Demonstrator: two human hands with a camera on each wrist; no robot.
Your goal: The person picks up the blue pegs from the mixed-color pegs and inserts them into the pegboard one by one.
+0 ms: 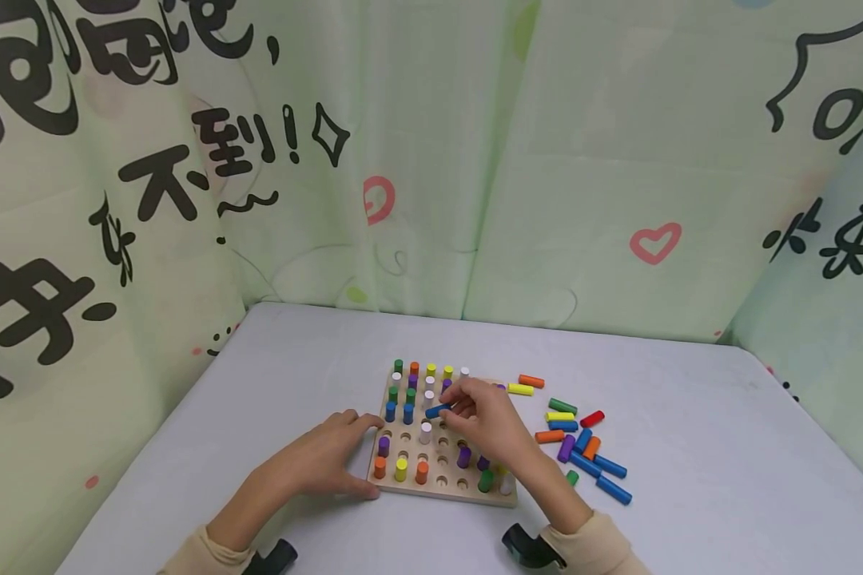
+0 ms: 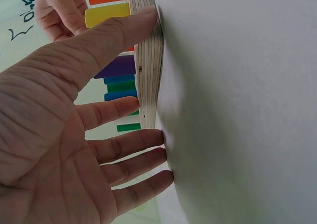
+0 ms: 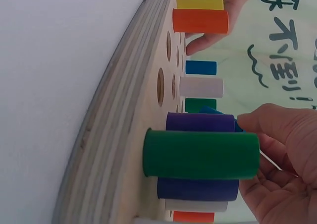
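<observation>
A wooden pegboard stands on the table, its round holes partly filled with coloured pegs. Between thumb and fingers, my right hand pinches a blue peg that lies nearly level above the holes in the middle of the board. My left hand touches the board's left side, thumb at the near corner and index finger farther up, fingers spread and fairly straight in the left wrist view. In the right wrist view a green peg stands close to the camera and a purple peg partly hides the held one.
Loose pegs in several colours lie right of the board, among them a red peg and a blue peg. An orange peg lies by the far right corner. Behind the white table hangs a printed curtain.
</observation>
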